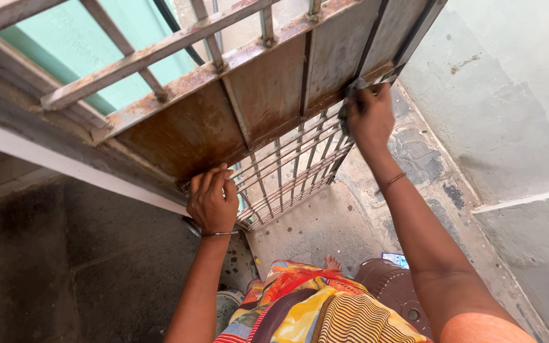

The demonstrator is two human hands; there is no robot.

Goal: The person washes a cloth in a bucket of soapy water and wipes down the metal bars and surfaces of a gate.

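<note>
Our left hand (213, 202) rests flat, fingers spread, on the lower edge of the rusty brown metal gate panel (249, 108), which runs left to right ahead of us above the grille of thin bars (287, 168). Further right, our right hand (370, 117) reaches higher with arm extended, fingers closed around a small dark cloth (351, 95) pressed against the panel's right end by the grey wall (509, 95).

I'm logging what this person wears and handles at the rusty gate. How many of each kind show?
Hands: 2, left hand on the gate, right hand pressing a dark cloth
Bangles: 2, left bangle, right bangle
Cloths: 1
Gates: 1
Brown plastic stools: 1
Total: 7
</note>
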